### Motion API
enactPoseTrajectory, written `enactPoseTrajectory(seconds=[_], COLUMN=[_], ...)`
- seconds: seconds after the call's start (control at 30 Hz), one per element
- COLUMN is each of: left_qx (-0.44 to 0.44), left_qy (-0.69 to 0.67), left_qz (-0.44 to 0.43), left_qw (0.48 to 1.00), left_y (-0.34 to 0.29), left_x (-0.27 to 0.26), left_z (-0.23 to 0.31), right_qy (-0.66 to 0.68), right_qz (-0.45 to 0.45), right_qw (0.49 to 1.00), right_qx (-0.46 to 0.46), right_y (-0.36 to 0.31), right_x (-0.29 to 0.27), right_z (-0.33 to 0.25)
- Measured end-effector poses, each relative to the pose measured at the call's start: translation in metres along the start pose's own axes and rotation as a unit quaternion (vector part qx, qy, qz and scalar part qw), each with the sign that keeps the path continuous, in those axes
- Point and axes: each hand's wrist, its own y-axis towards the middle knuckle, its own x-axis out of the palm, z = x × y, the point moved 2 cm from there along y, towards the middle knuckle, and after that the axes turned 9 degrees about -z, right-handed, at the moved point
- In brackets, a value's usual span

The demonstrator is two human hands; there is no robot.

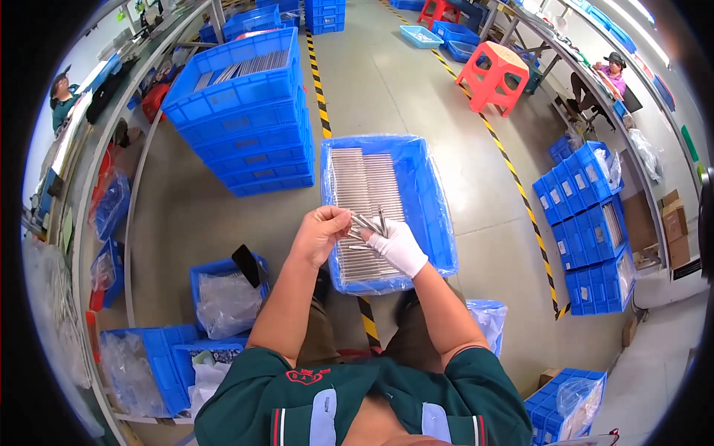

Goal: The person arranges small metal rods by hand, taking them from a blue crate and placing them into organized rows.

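Observation:
A blue plastic crate (440,223) lined with clear film stands in front of me. Slim, shiny metal rods (348,175) lie stacked in it in two side-by-side rows, with bare blue crate floor to their right. Above the stack, my right hand (401,249) in a white glove is closed around several loose metal rods (367,223) that fan out from its fingers. My left hand (320,232), ungloved, pinches at the left ends of these rods. Its fingers partly hide what they grip, which looks like one rod's end.
Stacked blue crates (253,123) rise at the left, the top one holding more rods. More crates (584,223) stand at the right below a workbench. A red stool (493,74) is farther off. Crates with plastic bags (227,305) lie near my left. Two people sit at benches.

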Motion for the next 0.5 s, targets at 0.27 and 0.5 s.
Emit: enactPoseTrajectory(seconds=[0.27,0.5], left_qx=[0.022,-0.001], left_qy=[0.164,0.142], left_qz=[-0.005,-0.046], left_qw=[0.986,0.989], left_y=[-0.006,0.002], left_x=[0.001,0.002], left_z=[0.011,0.016], right_qy=[-0.026,0.032], right_qz=[-0.052,-0.045], right_qw=[0.998,0.998], right_qx=[0.037,0.042], right_y=[-0.009,-0.008], right_x=[-0.001,-0.003], right_z=[-0.019,-0.018])
